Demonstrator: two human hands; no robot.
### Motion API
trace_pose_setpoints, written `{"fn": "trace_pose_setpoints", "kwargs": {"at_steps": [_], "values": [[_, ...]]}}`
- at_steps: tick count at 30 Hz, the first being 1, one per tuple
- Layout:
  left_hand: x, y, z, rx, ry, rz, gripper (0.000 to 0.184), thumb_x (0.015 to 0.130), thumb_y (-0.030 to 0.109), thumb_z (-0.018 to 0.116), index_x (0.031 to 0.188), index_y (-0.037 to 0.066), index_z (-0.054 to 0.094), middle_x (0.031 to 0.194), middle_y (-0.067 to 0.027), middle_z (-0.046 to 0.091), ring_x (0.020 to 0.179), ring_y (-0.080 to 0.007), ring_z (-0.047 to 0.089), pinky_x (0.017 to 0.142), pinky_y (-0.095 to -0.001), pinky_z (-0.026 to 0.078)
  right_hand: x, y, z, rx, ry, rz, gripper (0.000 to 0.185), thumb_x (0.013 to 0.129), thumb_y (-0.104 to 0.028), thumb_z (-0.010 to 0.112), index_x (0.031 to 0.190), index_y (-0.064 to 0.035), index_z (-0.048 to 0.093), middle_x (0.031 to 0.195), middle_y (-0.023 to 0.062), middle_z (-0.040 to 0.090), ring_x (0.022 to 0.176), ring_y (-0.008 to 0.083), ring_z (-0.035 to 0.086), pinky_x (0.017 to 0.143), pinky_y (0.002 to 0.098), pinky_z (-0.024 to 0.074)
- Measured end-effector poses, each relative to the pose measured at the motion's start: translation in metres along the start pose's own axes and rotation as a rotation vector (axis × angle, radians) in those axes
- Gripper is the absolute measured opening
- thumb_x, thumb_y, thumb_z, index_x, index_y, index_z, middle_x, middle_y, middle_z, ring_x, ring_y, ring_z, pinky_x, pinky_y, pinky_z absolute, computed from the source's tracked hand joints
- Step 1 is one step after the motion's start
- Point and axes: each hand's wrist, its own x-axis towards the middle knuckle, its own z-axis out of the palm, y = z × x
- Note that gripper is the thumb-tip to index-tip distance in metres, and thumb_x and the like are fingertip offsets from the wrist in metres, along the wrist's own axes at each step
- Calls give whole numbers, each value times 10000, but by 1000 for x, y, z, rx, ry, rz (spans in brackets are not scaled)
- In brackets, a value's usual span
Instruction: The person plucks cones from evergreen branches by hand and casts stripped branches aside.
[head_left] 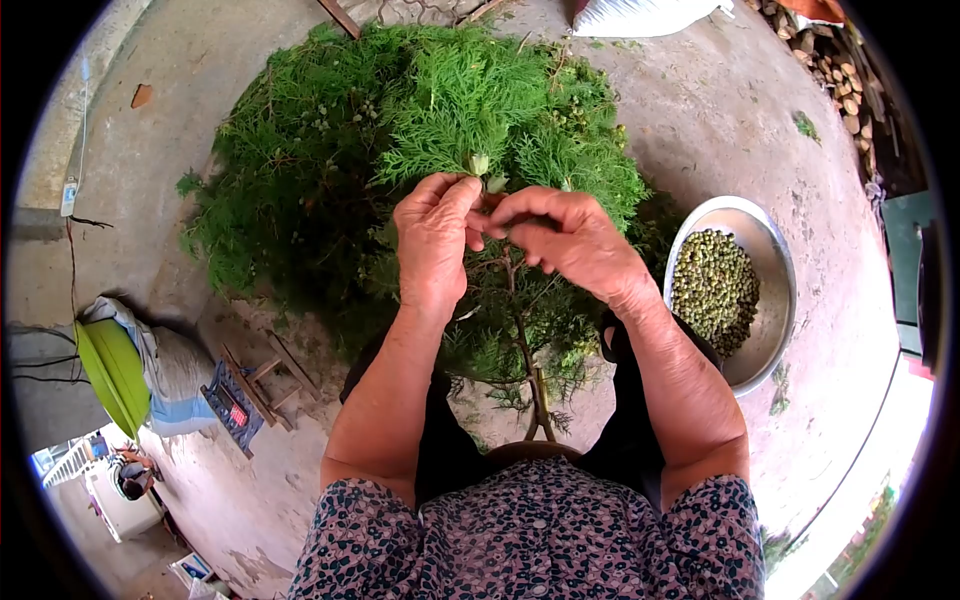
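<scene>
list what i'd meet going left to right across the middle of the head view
Green basin → stool → left hand → right hand → metal bowl → green panel. The greenery lies behind both hands, so it is left out.

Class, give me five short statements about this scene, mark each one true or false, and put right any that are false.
1. The metal bowl stands on the person's right side. True.
2. The left hand and right hand are both inside the bowl. False: both are over the green branches.
3. The bowl is filled to the rim with small green cones. False: part of its inner wall and floor is bare.
4. The person wears a patterned top. True.
5. The round basin-like thing at the picture's left is bright red. False: it is lime green.
</scene>
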Motion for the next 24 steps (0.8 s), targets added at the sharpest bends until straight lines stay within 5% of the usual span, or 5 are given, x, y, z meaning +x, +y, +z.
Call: {"fn": "trace_pose_setpoints", "kwargs": {"at_steps": [2,6,18,24], "values": [[-2,4,3,-7,-16,-40,115,819,120,550,805,10,578,664,-80,618,430,-79,503,391,-188,352,3,9,-5,45,150,13,100,809,-114,587,880,-54,626,695,-18,563,558,46,485,473,193,395],[1,4,0,-34,-66,-76,113,817,122,549,810,12,573,657,-96,619,414,-87,499,385,-192,350,6,11,-14,325,269,170,189,833,-214,594,893,-38,623,650,-16,527,486,65,469,417,179,357],[-5,3,5,70,-206,-84,102,813,107,557,797,8,571,622,-75,593,402,-77,467,365,-188,342,7,9,-1,299,159,189,132,843,-141,558,859,-19,607,659,-12,558,517,38,470,417,172,365],[-6,1,8,98,-237,-66,97,827,88,541,805,3,582,632,-54,594,407,-56,476,352,-166,323,9,18,0,208,298,110,108,829,-114,559,801,-17,598,646,-1,568,517,47,472,427,178,371]]}}
